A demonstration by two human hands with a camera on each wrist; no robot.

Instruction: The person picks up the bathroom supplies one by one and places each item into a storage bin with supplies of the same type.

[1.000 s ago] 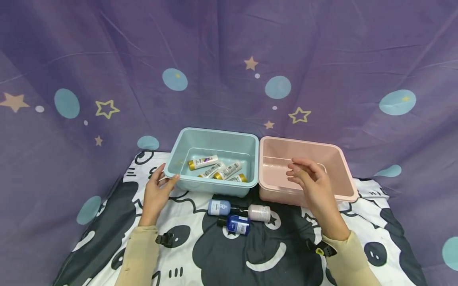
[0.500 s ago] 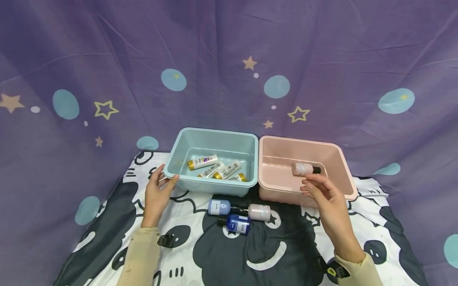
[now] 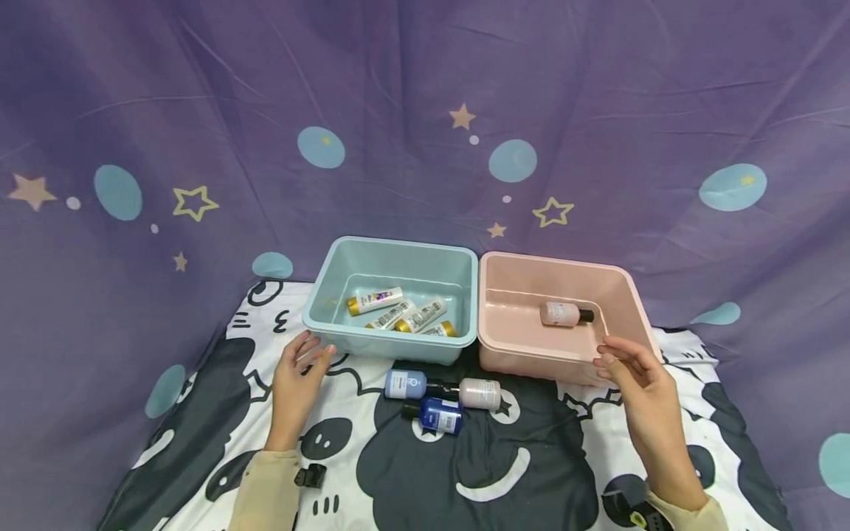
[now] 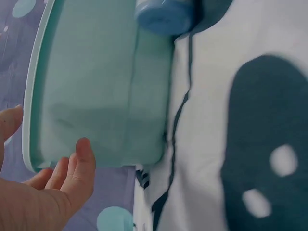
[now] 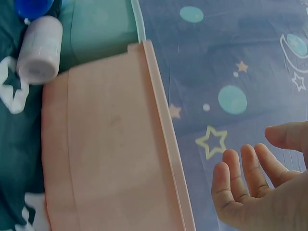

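Observation:
My left hand point(image 3: 297, 391) is by the front left corner of the light blue bin point(image 3: 392, 341), its fingers loosely bent and holding nothing. Inside that bin lie several white tubes point(image 3: 425, 316) with gold caps. Over the front right corner of the pink bin point(image 3: 524, 354) hovers my right hand point(image 3: 647, 405), empty, fingers relaxed. A small pink bottle point(image 3: 563, 314) with a black cap lies on its side in the pink bin. On the cloth before the bins are a light blue bottle point(image 3: 406, 384), a pale pink bottle point(image 3: 481, 394) and a dark blue bottle point(image 3: 441, 416), all lying down.
The two bins stand side by side, rims nearly touching, against a purple curtain point(image 3: 398, 88) with stars and dots. A black and white cartoon-patterned cloth point(image 3: 491, 450) covers the surface beneath them.
My right hand has drawn back right and toward me from above the pink bin, where the pink bottle now shows. My left hand has slipped down off the blue bin's rim.

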